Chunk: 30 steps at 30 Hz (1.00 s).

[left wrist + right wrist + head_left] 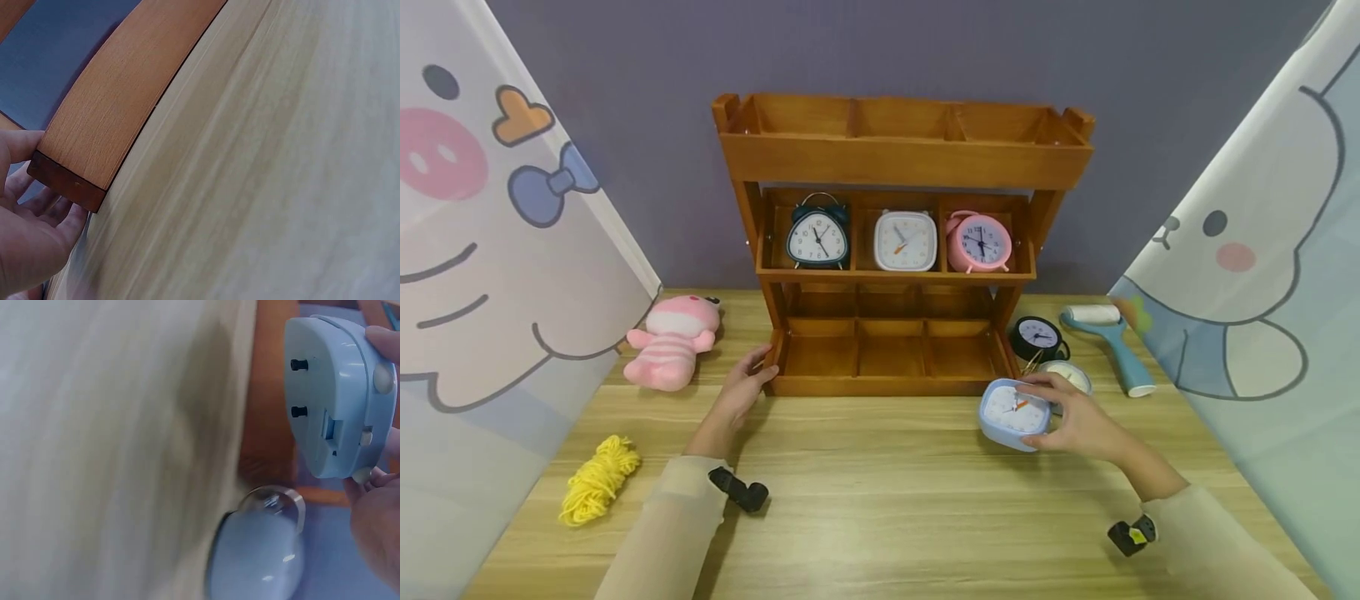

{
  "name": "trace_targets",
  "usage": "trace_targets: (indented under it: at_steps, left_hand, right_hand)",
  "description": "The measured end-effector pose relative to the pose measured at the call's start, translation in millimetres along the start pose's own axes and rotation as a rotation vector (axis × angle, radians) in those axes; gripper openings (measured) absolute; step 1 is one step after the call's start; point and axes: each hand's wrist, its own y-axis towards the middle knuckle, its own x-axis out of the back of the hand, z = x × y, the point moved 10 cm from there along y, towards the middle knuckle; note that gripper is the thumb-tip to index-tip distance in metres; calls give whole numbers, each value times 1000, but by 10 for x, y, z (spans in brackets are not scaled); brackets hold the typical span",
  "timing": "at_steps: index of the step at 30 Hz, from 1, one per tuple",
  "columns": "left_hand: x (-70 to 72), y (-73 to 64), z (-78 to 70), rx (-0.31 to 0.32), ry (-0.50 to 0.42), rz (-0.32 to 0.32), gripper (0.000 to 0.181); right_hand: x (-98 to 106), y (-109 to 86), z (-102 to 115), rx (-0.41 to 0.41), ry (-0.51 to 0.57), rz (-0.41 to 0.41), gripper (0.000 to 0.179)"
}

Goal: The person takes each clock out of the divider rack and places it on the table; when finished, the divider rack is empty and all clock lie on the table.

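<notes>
A light blue alarm clock (pixel 1002 433) with a white face is gripped between the thumb and fingers of my right hand (pixel 1081 423), in front of the shelf's right end. The right wrist view shows the clock's back (pixel 322 394), with two black knobs. My left hand (pixel 743 390) holds the lower left corner of the brown wooden shelf (pixel 887 386); in the left wrist view its thumb and fingers lie around the shelf end (pixel 69 184). On the shelf's middle tier stand a dark green clock (pixel 817 239), a white clock (pixel 906 242) and a pink clock (pixel 980 243), one per compartment.
Right of the shelf lie a black clock (pixel 1037 335) and a pale round clock (pixel 1073 375), partly hidden by my right hand. A blue-handled lint roller (pixel 1123 354) is farther right. To the left are a pink striped plush toy (pixel 672 350) and yellow yarn (pixel 598 482).
</notes>
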Motion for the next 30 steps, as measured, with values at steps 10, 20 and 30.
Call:
trace_targets:
  at_steps: [10, 20, 30]
  left_hand:
    - [-9, -3, 24, 10, 12, -5, 56]
    - [3, 7, 6, -1, 1, -7, 55]
    - [-1, 0, 14, 4, 3, -11, 54]
  right_hand:
    - [-147, -110, -308, -47, 21, 1, 70]
    - [-173, -126, -390, -102, 1, 54, 71]
    - [-181, -117, -331, -87, -24, 108, 72]
